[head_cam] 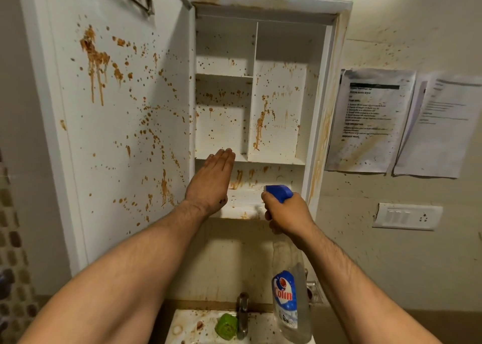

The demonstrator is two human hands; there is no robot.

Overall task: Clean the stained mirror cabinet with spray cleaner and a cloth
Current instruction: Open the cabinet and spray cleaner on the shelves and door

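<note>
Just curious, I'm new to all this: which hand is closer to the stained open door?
Left. The left hand is raised flat just right of the door, by its hinged edge; the right hand, gripping the spray bottle, is farther right.

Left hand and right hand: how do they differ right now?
The left hand is flat with straight fingers and holds nothing; the right hand is curled round the neck of the spray bottle, just under its blue trigger head. The left hand reaches up level with the lower shelf; the right hand sits lower, before the bottom compartment. Both are bare and raised toward the open, stained cabinet.
</note>
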